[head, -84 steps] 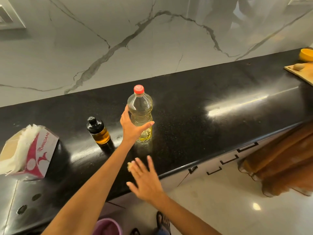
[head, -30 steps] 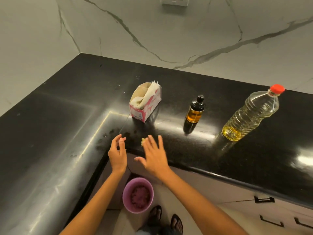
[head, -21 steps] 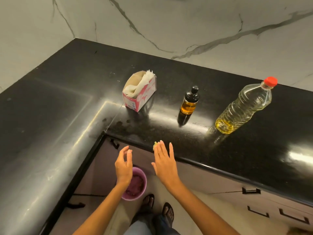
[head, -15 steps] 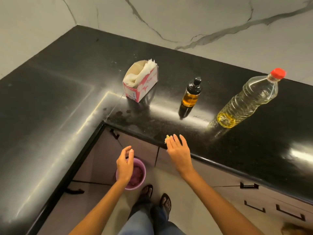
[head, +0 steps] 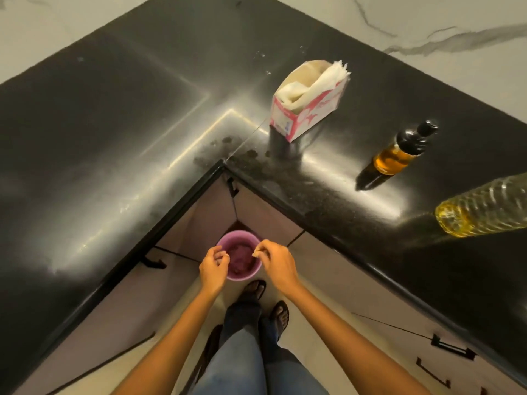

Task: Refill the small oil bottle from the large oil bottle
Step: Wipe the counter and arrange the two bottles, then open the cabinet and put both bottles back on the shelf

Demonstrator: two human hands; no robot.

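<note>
Both hands hover over the round purple bin (head: 239,255) on the floor; the right hand (head: 276,262) pinches a small pale scrap, seemingly to drop it, while the left hand (head: 214,266) is loosely curled and holds nothing. Pouring has not begun. Above the bin, on the glossy black counter (head: 114,115), stand the capped amber small oil bottle (head: 399,155) and the ribbed clear large oil bottle (head: 482,209); next, both need uncapping.

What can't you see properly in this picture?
- Large oil bottle: its top and cap are cut off by the right edge of the head view.
- Pink bin: the contents are too blurred to name.
- Right hand: it pinches a pale scrap, too small to identify.
- Left hand: its curled fingers hide whether it holds anything.
</note>
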